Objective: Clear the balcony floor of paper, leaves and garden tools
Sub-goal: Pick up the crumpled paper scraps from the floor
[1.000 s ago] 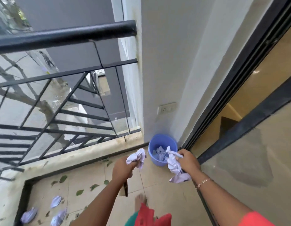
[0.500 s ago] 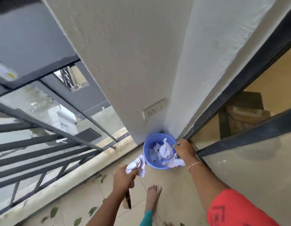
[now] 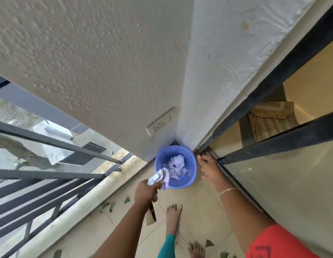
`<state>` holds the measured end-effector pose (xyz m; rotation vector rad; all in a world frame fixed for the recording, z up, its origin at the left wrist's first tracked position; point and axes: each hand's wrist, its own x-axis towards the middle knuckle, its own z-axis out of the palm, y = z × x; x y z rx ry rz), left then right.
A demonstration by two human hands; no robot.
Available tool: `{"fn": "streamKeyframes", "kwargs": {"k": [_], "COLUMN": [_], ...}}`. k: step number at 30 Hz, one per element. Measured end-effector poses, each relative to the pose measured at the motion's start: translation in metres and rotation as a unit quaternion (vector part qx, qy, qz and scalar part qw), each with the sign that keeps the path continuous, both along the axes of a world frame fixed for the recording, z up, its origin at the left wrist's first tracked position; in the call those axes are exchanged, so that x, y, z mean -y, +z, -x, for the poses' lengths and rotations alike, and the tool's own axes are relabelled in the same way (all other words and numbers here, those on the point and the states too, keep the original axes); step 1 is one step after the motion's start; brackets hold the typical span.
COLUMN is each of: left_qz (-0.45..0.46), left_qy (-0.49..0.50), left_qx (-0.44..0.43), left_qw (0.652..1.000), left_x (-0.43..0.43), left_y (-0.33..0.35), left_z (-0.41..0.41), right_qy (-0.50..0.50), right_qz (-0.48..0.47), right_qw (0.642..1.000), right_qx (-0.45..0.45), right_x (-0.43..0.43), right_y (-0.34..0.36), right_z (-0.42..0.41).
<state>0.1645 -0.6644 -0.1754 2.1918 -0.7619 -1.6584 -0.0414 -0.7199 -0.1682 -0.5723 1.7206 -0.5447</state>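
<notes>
Paper [image 3: 159, 178] bunched in left hand [image 3: 145, 190], partly hidden, right hand [image 3: 209, 169] empty

We're on a narrow home balcony, upper floor of a residential bldg. What shows it: a dark metal railing [image 3: 50, 146] runs along the left edge w/ a drop to the ground and a neighbouring wall beyond. The floor is beige tile [image 3: 199, 211], scattered w/ green leaves [image 3: 127, 200]. Ahead, a rough plastered wall [image 3: 106, 71] carries a wall socket [image 3: 160, 123]. On the right, a dark-framed sliding glass door [image 3: 273, 142] opens onto a room indoors. A small blue plastic bucket [image 3: 191, 175] sits in the corner.
</notes>
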Motion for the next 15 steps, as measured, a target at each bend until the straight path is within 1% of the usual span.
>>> {"fn": "streamKeyframes", "kwargs": {"k": [3, 5, 8, 11, 13, 15], "left_qz": [-0.016, -0.027, -0.037, -0.049, -0.056, -0.08], "left_qy": [0.005, 0.014, 0.064, 0.095, 0.116, 0.155], "left_qx": [-0.024, -0.048, -0.076, -0.094, -0.139, -0.202], "left_qw": [1.0, 0.998, 0.994, 0.99, 0.982, 0.964], "left_x": [0.018, 0.028, 0.04, 0.05, 0.055, 0.06], "left_y": [-0.008, -0.016, -0.026, -0.011, -0.007, -0.001], "left_z": [0.01, 0.015, 0.02, 0.029, 0.033, 0.034], "right_qy": [-0.028, -0.041, -0.052, -0.057, -0.065, -0.068], "right_qz": [-0.032, -0.045, -0.058, -0.059, -0.055, -0.051], "right_qw": [0.998, 0.998, 0.997, 0.996, 0.996, 0.996], "right_qx": [0.038, 0.029, 0.016, 0.017, 0.02, 0.024], "right_x": [-0.015, -0.022, -0.029, -0.034, -0.035, -0.037], "right_y": [-0.001, -0.006, -0.006, -0.005, -0.002, 0.0], "right_z": [0.009, 0.014, 0.02, 0.022, 0.022, 0.022]}}
